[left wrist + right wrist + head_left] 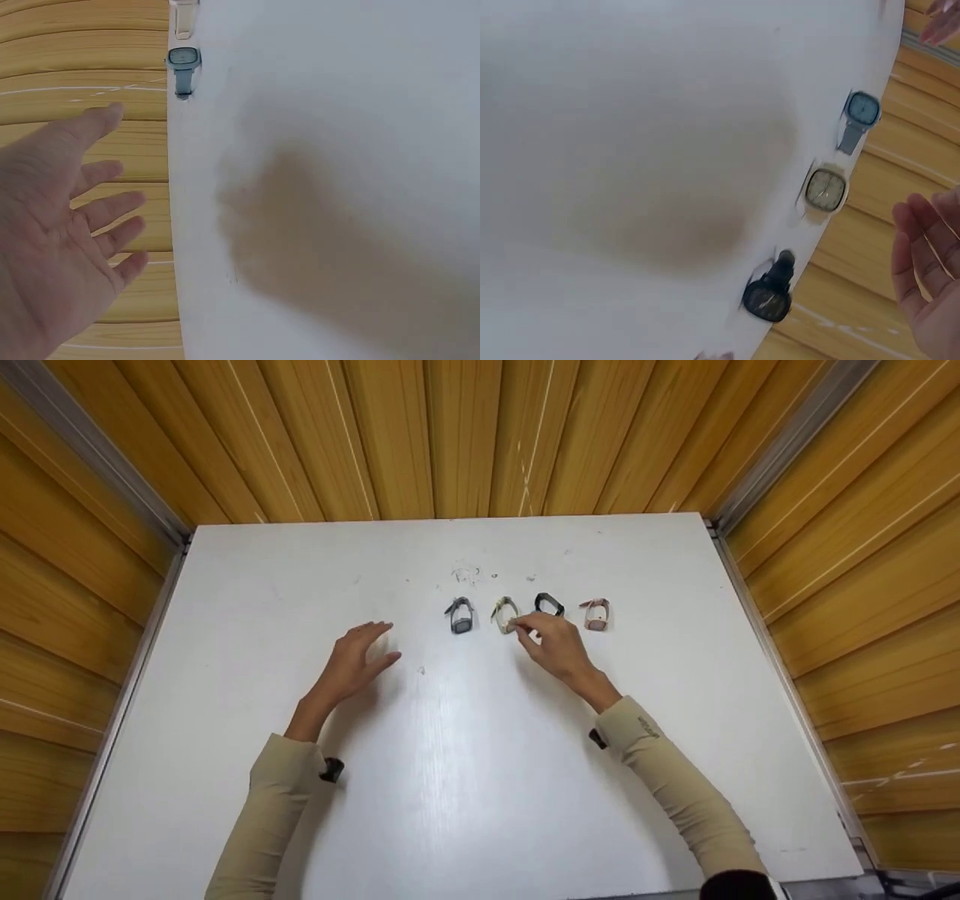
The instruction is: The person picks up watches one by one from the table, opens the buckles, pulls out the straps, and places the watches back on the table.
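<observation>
A row of wristwatches stands on the white table, their straps looped: a blue-grey watch [462, 624] [862, 109], a cream watch [504, 607] [826, 189], a black watch [550, 600] [767, 300] and a pink watch [597, 624]. My right hand [555, 645] [934, 277] hovers by the cream watch with fingers loosely bent, covering the black watch's lower part in the head view. The right wrist view shows nothing in its grasp. To the left of the row, my left hand [352, 660] [52, 217] is held above the table, fingers spread and holding nothing.
The white table [450, 780] has small dark marks [466, 574] behind the watches. Wood-patterned panels [465, 435] enclose its back and sides, with metal posts [795, 442] at the corners. Both forearms wear beige sleeves [675, 780] with dark devices at the wrists.
</observation>
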`<state>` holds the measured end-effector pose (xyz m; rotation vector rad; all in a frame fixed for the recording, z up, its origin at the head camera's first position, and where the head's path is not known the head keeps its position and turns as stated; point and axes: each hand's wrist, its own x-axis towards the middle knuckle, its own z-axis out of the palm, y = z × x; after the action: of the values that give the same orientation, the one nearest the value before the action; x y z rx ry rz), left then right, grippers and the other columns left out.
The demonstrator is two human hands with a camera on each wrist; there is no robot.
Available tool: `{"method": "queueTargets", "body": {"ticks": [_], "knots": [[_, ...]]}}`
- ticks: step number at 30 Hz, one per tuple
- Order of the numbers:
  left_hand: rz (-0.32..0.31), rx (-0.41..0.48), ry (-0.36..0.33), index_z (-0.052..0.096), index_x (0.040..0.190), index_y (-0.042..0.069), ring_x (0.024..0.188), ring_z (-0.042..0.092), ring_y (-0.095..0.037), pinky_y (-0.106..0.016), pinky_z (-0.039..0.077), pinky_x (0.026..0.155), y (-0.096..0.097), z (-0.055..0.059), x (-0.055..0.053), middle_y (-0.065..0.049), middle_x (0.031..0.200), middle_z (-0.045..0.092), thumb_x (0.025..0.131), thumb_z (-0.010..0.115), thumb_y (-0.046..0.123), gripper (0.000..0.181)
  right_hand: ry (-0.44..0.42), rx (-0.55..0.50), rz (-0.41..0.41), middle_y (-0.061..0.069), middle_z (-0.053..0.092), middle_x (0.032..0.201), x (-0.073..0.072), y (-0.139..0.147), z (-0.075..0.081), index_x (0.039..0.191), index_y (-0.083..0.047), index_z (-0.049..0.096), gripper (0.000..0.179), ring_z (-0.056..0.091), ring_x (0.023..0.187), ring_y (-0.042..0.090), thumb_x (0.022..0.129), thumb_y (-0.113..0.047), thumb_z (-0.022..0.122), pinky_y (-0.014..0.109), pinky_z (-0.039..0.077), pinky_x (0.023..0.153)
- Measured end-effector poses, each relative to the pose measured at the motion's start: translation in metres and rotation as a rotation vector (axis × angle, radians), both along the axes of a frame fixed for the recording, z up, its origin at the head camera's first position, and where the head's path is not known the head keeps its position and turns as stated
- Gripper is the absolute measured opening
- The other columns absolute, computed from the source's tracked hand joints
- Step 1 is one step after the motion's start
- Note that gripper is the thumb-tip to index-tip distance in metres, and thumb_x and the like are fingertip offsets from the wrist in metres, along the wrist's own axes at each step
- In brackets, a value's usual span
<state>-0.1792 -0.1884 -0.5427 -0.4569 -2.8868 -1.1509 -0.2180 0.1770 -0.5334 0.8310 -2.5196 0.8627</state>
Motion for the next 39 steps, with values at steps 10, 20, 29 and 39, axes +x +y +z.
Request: {"method": "queueTargets", "body": {"ticks": [10,20,29,39], "knots": [[0.025,0.37,-0.232,0.056,0.14,-0.004,0.126,0.061,-0.039,-0.053,0.052,0.105,0.032,-0.009,-0.036,-0.025,0.134,0.065,0.106,0.057,0.019,0.042,-0.194,-0.09,0.033,0.017,0.073,0.106,-0.03,-0.063,-0.009,0.113,0.003,0.073,0.018,0.07,0.097,0.029,0.099,-0.002,0.062,0.037,0.062,0.082],[0.283,0.744,-0.606,0.052,0.142,-0.007,0.127,0.063,-0.03,-0.037,0.05,0.112,0.076,-0.021,-0.048,-0.026,0.139,0.06,0.108,0.048,0.008,0.038,-0.139,0.093,-0.007,0.016,0.066,0.127,-0.034,-0.071,-0.036,0.128,0.001,0.066,0.032,0.06,0.122,0.031,0.097,-0.006,0.066,0.04,0.052,0.108],[0.317,0.83,-0.627,0.051,0.143,-0.009,0.13,0.06,-0.033,-0.037,0.048,0.113,0.096,-0.021,-0.057,-0.027,0.142,0.057,0.107,0.045,0.004,0.038,-0.125,0.107,0.041,0.018,0.067,0.124,-0.038,-0.083,-0.04,0.128,0.005,0.066,0.031,0.06,0.117,0.033,0.098,-0.006,0.064,0.042,0.051,0.107],[0.363,0.838,-0.622,0.053,0.141,-0.009,0.123,0.065,-0.031,-0.036,0.053,0.109,0.106,-0.025,-0.052,-0.026,0.137,0.061,0.105,0.05,0.003,0.038,-0.212,0.01,0.004,0.017,0.069,0.114,-0.033,-0.088,-0.046,0.119,0.002,0.072,0.023,0.06,0.111,0.034,0.097,-0.001,0.065,0.043,0.052,0.101]]}}
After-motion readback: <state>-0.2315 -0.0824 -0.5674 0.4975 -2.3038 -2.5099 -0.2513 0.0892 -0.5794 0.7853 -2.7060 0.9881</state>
